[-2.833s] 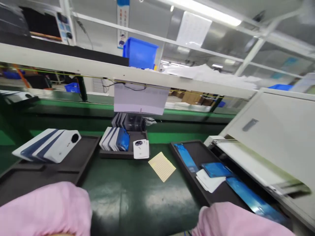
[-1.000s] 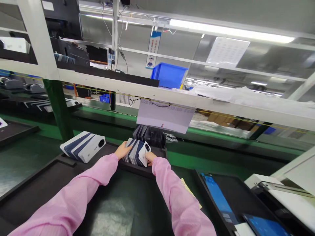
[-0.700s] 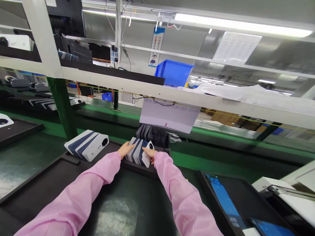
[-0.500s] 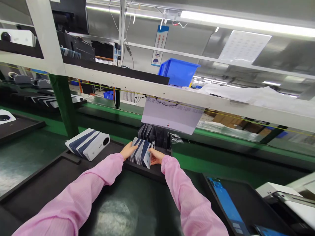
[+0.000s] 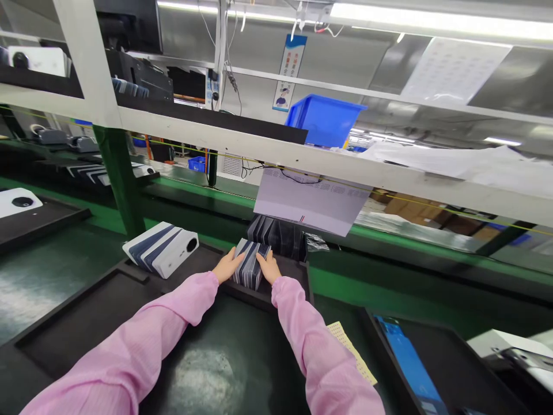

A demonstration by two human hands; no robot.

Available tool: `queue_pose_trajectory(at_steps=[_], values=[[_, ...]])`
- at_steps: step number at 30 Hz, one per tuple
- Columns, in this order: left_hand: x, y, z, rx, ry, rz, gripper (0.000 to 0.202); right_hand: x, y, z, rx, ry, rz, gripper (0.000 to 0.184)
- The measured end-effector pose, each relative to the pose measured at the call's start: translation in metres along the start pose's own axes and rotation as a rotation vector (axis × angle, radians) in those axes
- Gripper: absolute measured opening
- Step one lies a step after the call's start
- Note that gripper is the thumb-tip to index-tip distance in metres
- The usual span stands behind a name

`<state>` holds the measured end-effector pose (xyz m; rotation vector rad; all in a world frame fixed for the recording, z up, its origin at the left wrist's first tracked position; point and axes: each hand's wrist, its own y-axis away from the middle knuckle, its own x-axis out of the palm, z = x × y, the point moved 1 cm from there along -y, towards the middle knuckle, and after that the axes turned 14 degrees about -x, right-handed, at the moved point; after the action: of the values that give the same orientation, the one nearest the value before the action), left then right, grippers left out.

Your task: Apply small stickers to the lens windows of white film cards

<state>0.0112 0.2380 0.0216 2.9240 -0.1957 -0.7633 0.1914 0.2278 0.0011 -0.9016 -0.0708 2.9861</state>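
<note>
A row of thin white and dark blue phone back covers (image 5: pixel 250 266) stands on edge in a small black tray (image 5: pixel 298 275) at the far side of the green bench. My left hand (image 5: pixel 227 266) presses flat against the row's left end. Pressed against the right end is my right hand (image 5: pixel 268 268), so the row is squeezed between both palms. Both arms wear pink sleeves. A second row of dark covers (image 5: pixel 270 231) stands just behind.
A leaning stack of white covers (image 5: pixel 162 249) rests on a large black tray (image 5: pixel 86 311) at left. A yellow sheet (image 5: pixel 351 351) lies right of my arm, beside a black tray holding blue film (image 5: pixel 408 363). A white shelf beam with a blue bin (image 5: pixel 325 120) runs overhead.
My arms reached out from my lap to the covers. My right hand set a white cover against the row's right end, and both hands now press the row together.
</note>
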Motion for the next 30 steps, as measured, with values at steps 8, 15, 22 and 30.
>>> queue_pose_trajectory(at_steps=[8, 15, 22, 30], values=[[-0.005, 0.002, -0.002, 0.092, -0.105, -0.062, 0.048, 0.008, 0.008, 0.002, -0.034, -0.042, -0.195, 0.032], [-0.005, 0.032, -0.011, 0.330, -0.283, -0.078, 0.063, 0.005, 0.019, 0.019, -0.058, -0.044, -0.198, 0.032], [-0.002, 0.051, -0.043, 0.530, -0.316, -0.109, 0.049, -0.018, 0.042, 0.050, -0.190, -0.001, -0.162, 0.031], [0.043, 0.096, -0.098, 0.868, -0.059, 0.080, 0.047, -0.084, 0.147, 0.058, -0.412, 0.154, -0.194, 0.044]])
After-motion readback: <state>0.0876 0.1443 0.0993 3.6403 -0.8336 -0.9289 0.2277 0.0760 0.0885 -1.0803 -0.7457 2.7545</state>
